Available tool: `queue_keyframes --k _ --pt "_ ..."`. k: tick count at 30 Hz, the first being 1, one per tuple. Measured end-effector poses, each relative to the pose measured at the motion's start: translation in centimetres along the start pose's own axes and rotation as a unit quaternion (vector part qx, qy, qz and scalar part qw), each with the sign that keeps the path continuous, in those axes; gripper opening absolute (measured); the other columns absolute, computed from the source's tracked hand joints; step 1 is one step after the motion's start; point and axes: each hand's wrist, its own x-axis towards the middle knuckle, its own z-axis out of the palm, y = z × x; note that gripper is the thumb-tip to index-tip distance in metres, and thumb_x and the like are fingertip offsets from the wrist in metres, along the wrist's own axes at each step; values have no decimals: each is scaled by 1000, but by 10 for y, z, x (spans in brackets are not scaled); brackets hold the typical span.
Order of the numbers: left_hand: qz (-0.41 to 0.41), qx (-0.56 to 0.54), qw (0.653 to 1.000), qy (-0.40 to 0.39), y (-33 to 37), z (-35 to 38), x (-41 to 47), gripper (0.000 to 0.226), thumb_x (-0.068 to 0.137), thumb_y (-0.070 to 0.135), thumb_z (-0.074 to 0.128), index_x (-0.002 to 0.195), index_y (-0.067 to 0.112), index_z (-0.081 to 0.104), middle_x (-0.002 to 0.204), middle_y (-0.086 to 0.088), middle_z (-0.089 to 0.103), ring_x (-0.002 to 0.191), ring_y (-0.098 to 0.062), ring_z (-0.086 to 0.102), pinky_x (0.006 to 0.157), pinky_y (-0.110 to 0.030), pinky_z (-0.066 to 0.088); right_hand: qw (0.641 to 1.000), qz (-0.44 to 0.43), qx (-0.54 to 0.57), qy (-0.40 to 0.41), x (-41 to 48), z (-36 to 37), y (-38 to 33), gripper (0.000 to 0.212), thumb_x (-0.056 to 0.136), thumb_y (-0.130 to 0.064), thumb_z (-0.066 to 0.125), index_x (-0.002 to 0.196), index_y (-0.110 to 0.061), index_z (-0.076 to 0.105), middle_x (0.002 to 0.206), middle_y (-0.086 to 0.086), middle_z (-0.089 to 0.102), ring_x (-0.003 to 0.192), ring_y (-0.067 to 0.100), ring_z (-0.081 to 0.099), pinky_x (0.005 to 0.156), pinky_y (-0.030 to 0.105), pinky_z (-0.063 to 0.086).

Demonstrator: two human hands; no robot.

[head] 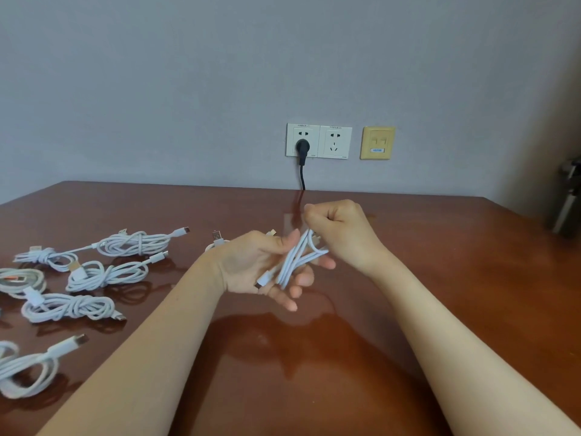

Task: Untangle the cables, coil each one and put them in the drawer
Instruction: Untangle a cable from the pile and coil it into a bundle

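Grey wall (pixel 188 73) behind | brown table (pixel 408 294) | tied cable bundles (pixel 132 243) lie on its left | left hand (pixel 257 269) holds white cable (pixel 294 261) loops above table | right hand (pixel 341 228) fist grips cable's top | black plug (pixel 302 147) in socket (pixel 292 133)

Far cable (pixel 217 240) mostly hidden behind left hand (pixel 251 265); coils (pixel 30 362) cut off @ left edge; socket txt (pixel 303 125) too small to read.
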Motion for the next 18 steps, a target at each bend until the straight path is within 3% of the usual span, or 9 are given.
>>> queue_keyframes --k 4,7,11,14,18 --pt "-3 24 998 50 6 3 0 61 60 48 80 102 7 65 65 2 57 54 -7 55 48 -17 48 997 9 -70 18 2 -1 3 51 90 -25 47 43 -16 32 40 -6 27 46 9 27 55 28 26" --pt "-6 101 984 149 13 8 3 52 64 45 69 101 8 65 63 5 59 54 -7 55 50 -16 47 989 37 -134 40 1 -2 4 49 90 -29 44 41 -20 39 36 -6 33 45 12 30 51 28 24" --pt "34 241 922 301 20 22 12 19 88 27 58 93 12 67 63 6 64 52 -5 58 49 -16 45 976 86 -174 100 2 -2 8 53 90 -31 40 39 -16 39 45 -2 46 54 19 40 54 30 29" --pt "83 352 851 382 16 35 26 19 92 27 57 86 13 69 65 8 63 42 0 53 45 -12 41 964 110 -196 141 3 -5 14 50 93 -32 35 46 -18 41 59 6 55 69 30 48 63 32 32" --pt "106 357 838 399 10 39 34 24 94 28 54 89 11 69 61 10 59 37 2 47 45 -11 39 960 96 -223 139 1 -10 17 48 93 -30 35 47 -18 40 58 7 53 69 32 48 62 31 31"
